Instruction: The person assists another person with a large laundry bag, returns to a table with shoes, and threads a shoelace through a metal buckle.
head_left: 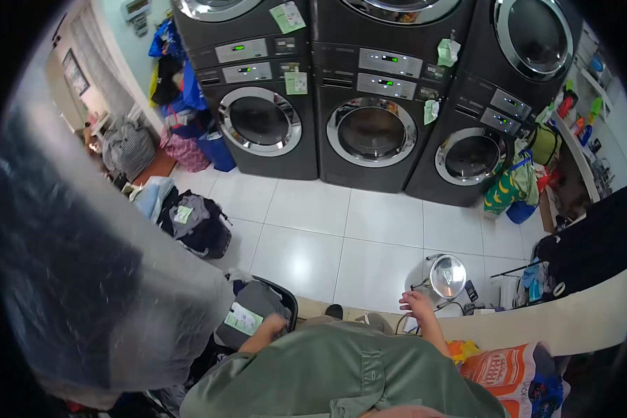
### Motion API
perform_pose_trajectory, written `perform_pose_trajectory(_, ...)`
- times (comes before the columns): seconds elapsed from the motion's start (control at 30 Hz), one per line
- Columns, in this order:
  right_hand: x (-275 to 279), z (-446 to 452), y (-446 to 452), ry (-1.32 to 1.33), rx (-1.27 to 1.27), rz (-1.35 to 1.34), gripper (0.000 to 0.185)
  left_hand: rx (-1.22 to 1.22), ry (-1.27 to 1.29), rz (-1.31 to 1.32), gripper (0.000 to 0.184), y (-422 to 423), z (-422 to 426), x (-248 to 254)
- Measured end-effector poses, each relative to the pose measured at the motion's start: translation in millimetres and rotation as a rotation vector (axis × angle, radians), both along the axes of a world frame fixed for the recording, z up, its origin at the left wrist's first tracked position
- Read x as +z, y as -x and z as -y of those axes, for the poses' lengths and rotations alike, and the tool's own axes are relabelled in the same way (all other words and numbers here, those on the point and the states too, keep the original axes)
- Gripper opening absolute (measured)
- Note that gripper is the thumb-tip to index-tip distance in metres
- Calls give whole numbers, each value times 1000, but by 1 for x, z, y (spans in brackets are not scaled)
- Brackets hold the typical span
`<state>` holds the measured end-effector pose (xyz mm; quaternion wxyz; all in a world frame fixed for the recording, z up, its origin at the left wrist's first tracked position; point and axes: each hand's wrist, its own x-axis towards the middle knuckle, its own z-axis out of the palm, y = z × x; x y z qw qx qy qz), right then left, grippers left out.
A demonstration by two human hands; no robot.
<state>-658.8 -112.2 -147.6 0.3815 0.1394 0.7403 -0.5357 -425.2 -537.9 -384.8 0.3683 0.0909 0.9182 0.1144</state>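
Note:
My left hand (272, 326) is low at the left of my green shirt, beside grey cloth (261, 303) with a pale green paper slip (244, 318) in a dark basket. Its fingers are too small and partly hidden to read. My right hand (414, 302) hangs out to the right with its fingers apart and nothing in it, close to a round silver stool (447, 276) on the tiled floor.
Stacked dark washers and dryers (371, 132) line the far side. A large clear plastic-wrapped bundle (118, 279) fills the left. Bagged clothes (195, 223) sit on the floor. An orange and white bag (498, 368) lies at lower right, below a curved pale counter (578, 313).

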Motion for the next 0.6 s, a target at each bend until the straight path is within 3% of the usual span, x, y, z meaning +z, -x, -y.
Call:
perform_pose_trajectory(0.07,-6,-5,17,-21,8,20,26,553,-79,-151,37,58,7,71)
perform_pose_trajectory(0.2,-46,-20,44,5,-68,-11,27,1248,-440,-165,31,141,34,103)
perform_pose_trajectory(0.33,-6,-9,58,-15,-95,-67,29,1035,-364,-306,31,181,47,104)
perform_pose_trajectory(0.4,-2,-5,61,37,-133,-135,26,1182,-458,-165,30,171,41,103)
perform_pose_trajectory(0.43,1,-3,65,76,-160,-165,25,510,-341,-265,31,163,55,79)
perform_pose_trajectory(0.47,1,-5,68,75,-193,-156,25,-80,-244,-545,31,155,68,57)
perform_pose_trajectory(0.5,1,-7,70,85,-195,-147,25,-234,-233,-538,31,142,69,48)
perform_pose_trajectory(0.6,-21,-24,68,100,-271,-86,25,165,-256,-65,31,130,61,41)
